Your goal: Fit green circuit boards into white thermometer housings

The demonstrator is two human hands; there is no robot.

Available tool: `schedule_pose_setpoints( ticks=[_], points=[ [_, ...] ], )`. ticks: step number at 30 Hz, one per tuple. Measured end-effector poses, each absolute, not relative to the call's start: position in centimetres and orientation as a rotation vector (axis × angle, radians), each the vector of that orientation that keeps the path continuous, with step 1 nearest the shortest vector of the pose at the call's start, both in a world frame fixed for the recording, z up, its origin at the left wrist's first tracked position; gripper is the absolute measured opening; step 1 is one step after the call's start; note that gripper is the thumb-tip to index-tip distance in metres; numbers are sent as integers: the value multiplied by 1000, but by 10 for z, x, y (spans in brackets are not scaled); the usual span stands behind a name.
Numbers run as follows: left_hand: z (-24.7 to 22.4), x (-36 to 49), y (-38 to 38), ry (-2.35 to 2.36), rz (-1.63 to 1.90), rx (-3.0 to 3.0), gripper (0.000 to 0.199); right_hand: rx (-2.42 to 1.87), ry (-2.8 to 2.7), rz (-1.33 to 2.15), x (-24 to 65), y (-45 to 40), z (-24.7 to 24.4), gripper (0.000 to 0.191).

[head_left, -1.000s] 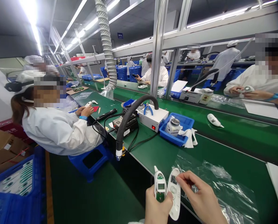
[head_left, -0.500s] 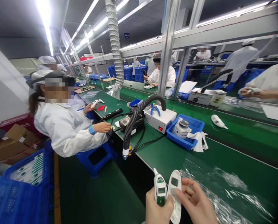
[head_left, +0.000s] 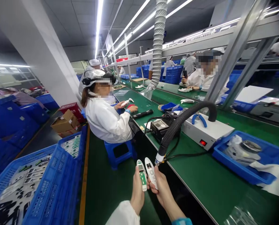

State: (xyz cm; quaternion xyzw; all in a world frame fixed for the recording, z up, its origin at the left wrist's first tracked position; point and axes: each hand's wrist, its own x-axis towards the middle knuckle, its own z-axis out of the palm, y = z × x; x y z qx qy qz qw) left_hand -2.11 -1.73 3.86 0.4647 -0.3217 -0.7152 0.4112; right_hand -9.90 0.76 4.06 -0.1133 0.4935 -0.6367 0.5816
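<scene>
My left hand (head_left: 137,187) is closed around the open body of a white ear thermometer (head_left: 142,177), whose green circuit board and small display face up. Close beside it, my right hand (head_left: 162,185) grips the white front cover (head_left: 150,170), which has a display window and round buttons. The two pieces are held side by side, apart, over the gap by the bench edge. Just above my right hand hangs the nozzle of a black flexible hose (head_left: 174,134).
A white box (head_left: 206,131) with blue pliers and a blue tray (head_left: 244,168) stand on the green bench (head_left: 188,168). A co-worker (head_left: 104,115) sits ahead on a blue stool. Blue crates (head_left: 50,187) of parts line the left.
My view has swung left. Both hands with the thermometer body and cover have moved away from the bench plastic, near the hose nozzle. The cover is now turned with its buttons upward.
</scene>
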Motion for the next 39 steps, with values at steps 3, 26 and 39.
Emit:
schedule_pose_setpoints(
  ticks=[3,26,39],
  points=[
    [34,-38,-14,-784,-1833,1144,53,-235,1181,-1500,-109,16,36,58],
    [29,-43,0,-699,-1807,1176,59,-270,1268,-1523,-107,23,28,59],
    [29,-35,65,-806,-2125,1208,65,37,1005,-1568,-118,148,47,53]
  ],
)
